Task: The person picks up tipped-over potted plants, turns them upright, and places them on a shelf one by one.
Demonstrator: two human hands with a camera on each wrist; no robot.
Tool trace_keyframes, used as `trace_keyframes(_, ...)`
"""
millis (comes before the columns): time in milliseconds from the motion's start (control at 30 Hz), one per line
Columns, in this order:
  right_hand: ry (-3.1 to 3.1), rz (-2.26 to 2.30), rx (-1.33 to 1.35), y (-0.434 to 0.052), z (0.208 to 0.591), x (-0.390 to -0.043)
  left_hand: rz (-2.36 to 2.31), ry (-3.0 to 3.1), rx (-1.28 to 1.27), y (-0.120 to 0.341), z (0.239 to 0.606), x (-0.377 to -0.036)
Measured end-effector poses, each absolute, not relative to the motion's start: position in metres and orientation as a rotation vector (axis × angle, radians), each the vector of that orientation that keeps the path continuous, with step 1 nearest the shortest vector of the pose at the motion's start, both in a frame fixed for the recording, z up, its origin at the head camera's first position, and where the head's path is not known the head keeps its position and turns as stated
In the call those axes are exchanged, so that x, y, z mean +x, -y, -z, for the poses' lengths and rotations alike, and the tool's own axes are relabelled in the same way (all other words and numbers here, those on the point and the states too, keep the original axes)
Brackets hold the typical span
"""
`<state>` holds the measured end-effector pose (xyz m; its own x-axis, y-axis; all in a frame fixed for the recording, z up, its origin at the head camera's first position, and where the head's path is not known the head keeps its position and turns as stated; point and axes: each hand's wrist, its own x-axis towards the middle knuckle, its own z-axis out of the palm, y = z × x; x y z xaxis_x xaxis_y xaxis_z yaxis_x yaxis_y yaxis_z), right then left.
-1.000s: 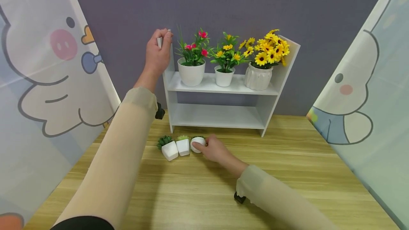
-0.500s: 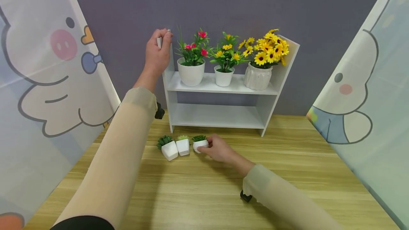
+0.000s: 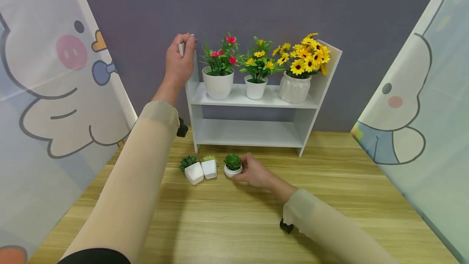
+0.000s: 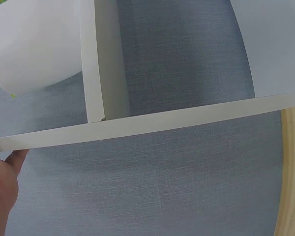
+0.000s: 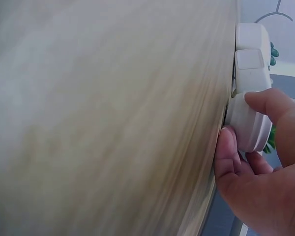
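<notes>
White and round, the small succulent pot stands upright on the wooden bench, just near of the shelf unit and a little right of two square white succulent pots that sit touching each other. The right hand grasps this round pot from its right side, fingers and thumb curled about its wall; in the right wrist view the thumb lies over the pot's side and a fingertip presses at its base where it meets the bench top. A small gap separates the round pot from the nearer square pot.

The left hand is raised and grips the top of the shelf unit's left side panel, fingers curled over its edge. The left wrist view shows only a bit of that hand beside the white boards.

On the upper shelf stand three potted flower arrangements: a red-flowered plant on the left, a smaller yellow-flowered plant in the middle, and a ribbed pot of sunflowers on the right. Behind the unit is a grey wall, and pale curtains with cartoon figures hang on the left and right sides.
</notes>
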<state>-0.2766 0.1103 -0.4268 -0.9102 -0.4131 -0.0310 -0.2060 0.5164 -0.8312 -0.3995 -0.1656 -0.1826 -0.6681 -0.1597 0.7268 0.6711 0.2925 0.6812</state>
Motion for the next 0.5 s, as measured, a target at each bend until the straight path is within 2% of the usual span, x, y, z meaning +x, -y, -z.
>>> trace_keyframes(500,-2.474,1.370,-0.492,-0.1116,0.4236,-0.2747,1.453,1.865,-0.442,0.1654,0.1825,-0.3990)
